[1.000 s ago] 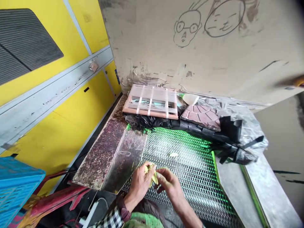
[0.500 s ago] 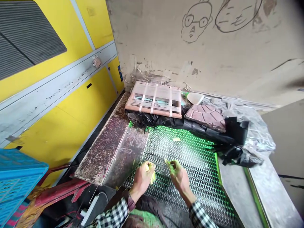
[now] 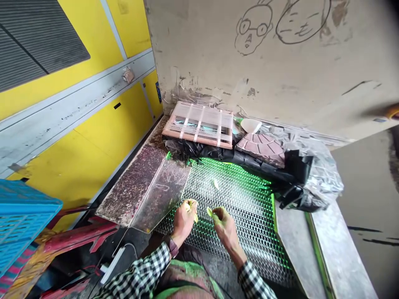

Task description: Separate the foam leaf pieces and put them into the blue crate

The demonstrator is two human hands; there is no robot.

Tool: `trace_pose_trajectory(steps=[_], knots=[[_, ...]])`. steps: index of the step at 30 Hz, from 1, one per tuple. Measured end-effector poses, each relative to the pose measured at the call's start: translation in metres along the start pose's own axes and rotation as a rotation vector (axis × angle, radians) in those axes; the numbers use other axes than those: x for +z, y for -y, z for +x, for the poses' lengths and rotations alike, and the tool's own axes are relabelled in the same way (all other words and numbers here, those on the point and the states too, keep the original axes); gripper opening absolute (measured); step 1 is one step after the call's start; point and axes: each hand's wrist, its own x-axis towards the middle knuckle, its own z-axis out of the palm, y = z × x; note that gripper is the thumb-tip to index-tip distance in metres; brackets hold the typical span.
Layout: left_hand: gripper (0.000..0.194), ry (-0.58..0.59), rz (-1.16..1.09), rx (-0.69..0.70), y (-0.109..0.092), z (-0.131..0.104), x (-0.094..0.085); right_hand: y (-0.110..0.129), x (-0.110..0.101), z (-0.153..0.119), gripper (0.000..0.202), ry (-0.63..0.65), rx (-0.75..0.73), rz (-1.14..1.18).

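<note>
My left hand (image 3: 183, 221) is closed around several thin, yellow-green, leaf-shaped pieces (image 3: 195, 217), whose edges stick out past the fingers. Just to its right, my right hand (image 3: 225, 227) pinches a single similar piece (image 3: 209, 211) between thumb and fingers. Both hands hover over a shiny metal mesh surface (image 3: 246, 232) that glows green along its edges. Farther up on the mesh lies one loose yellow-green piece (image 3: 216, 183). I cannot tell exactly what the pieces are.
Black plastic wrapping (image 3: 249, 162) borders the mesh's far side, with a wooden frame (image 3: 199, 140) and a pinkish ribbed slab (image 3: 262, 146) on top. Metal side plates (image 3: 296, 236) flank the mesh. At left are a blue crate (image 3: 28, 220) and yellow machine panels (image 3: 102, 141).
The view has shifted slightly. A loose piece on the mesh appears upright instead of sideways and nearer my hands; I cannot tell whether it is the same one. Both hands keep their grip.
</note>
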Motion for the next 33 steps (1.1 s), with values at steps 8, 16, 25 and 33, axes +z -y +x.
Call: trace_pose_trajectory(steps=[8,16,25,33], knots=[[0.027,0.151,0.341,0.061,-0.005,-0.019,-0.007,0.025,-0.01,-0.015,0.047,0.092,-0.177,-0.17],[0.022,0.201,0.578,0.135,-0.009,-0.028,-0.002,0.01,0.006,-0.011,0.033,0.051,-0.132,-0.045],[0.031,0.108,0.285,0.013,0.002,-0.029,-0.007,0.001,-0.011,-0.016,0.042,-0.017,-0.097,-0.256],[0.041,0.016,-0.034,0.051,-0.006,-0.023,-0.001,0.008,0.032,-0.048,0.055,0.275,0.204,0.457]])
